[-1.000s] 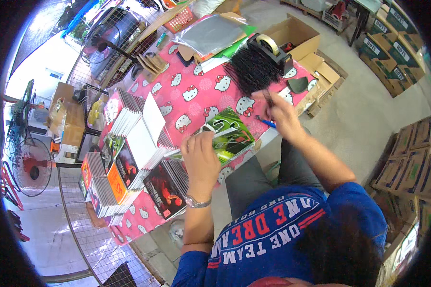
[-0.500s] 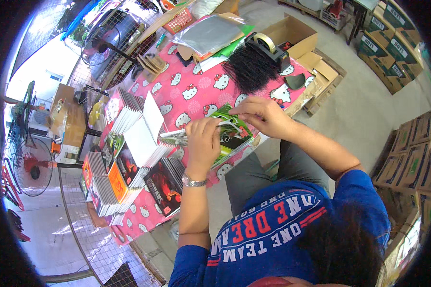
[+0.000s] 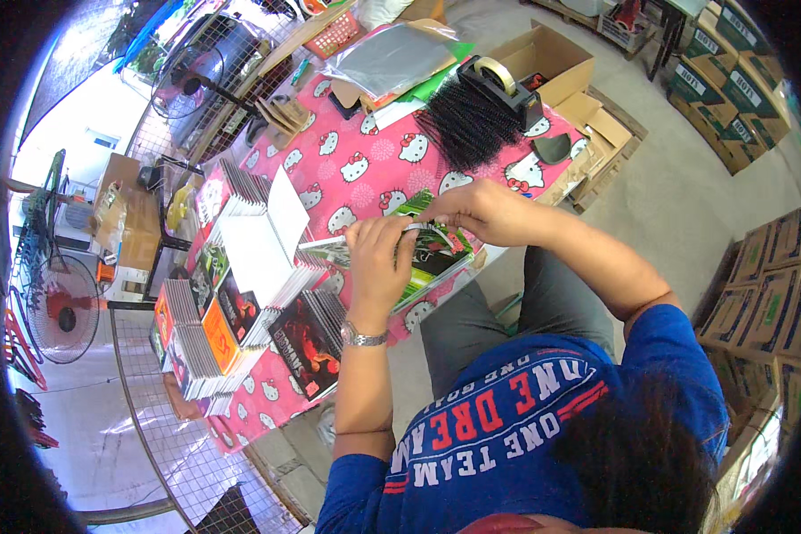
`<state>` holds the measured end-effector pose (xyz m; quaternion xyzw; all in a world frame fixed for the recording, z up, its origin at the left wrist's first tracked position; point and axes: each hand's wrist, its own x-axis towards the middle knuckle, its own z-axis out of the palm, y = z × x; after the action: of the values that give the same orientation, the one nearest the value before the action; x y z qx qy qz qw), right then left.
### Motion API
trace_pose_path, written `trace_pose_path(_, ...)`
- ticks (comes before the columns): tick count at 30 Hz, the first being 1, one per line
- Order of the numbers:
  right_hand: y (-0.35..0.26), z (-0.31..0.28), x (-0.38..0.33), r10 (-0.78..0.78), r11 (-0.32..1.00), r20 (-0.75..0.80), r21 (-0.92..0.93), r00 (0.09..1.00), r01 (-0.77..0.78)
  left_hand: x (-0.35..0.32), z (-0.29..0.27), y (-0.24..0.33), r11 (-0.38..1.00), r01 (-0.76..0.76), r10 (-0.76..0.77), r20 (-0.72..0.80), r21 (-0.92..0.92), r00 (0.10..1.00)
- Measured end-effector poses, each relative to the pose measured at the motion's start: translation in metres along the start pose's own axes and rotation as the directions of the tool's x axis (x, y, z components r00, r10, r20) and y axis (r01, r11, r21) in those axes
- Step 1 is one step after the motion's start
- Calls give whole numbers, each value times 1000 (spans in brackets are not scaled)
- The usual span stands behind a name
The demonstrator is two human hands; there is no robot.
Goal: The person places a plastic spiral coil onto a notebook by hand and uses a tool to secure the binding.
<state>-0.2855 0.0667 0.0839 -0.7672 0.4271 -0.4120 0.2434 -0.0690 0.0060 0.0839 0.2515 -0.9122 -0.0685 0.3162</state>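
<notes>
Near the front edge of the pink table, a booklet (image 3: 438, 258) with a green and black cover lies under both hands. My left hand (image 3: 378, 258) is closed on its left part, thumb near a pale strip along the booklet's edge. My right hand (image 3: 485, 214) pinches at the same edge from the right, its fingertips close to the left hand's; what sits between them is too small to make out. To the left are stacks of booklets, with black and red covers (image 3: 307, 343), orange covers (image 3: 220, 336) and white faces (image 3: 256, 254).
A bundle of black coiled strands (image 3: 472, 125) lies at the table's far right, beside a tape dispenser (image 3: 507, 89) and a dark green dish (image 3: 554, 149). Behind are plastic sheets (image 3: 392, 58), a wooden holder (image 3: 282, 120) and an open carton (image 3: 565, 67). A fan (image 3: 62, 307) stands left.
My right hand has moved a little left, nearer to the left hand, along the booklet's edge. The left hand keeps its grip almost in place.
</notes>
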Motion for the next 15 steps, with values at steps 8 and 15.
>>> trace_pose_path(8, -22, 17, -8, 97, 953, -188, -266, 977, -146, 4, 0, 12, 995, 17, -22, 51, 94, 998)
trace_pose_path(15, -33, 30, -2, 98, 912, -177, -378, 979, -160, -1, -1, 12, 994, 28, -37, 84, 104, 996)
